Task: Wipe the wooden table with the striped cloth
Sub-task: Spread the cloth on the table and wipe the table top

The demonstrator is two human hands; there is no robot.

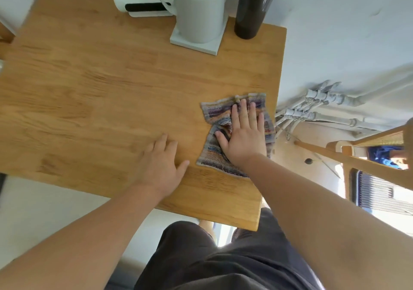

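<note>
Head view: our left hand (161, 164) lies flat on the wooden counter (89, 88) by its near edge, fingers relaxed and straight. Our right hand (243, 133) presses the striped cloth (214, 111) with straight, spread fingers. The cloth lies rumpled just inside the right edge, its long axis running near to far. At the far edge stand a white kettle (199, 14) and a dark bottle (250, 17). White pipes (324, 104) line the wall beyond.

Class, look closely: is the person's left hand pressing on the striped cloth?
No: the left hand rests flat on the bare wooden table, while the right hand presses the striped cloth.
</note>
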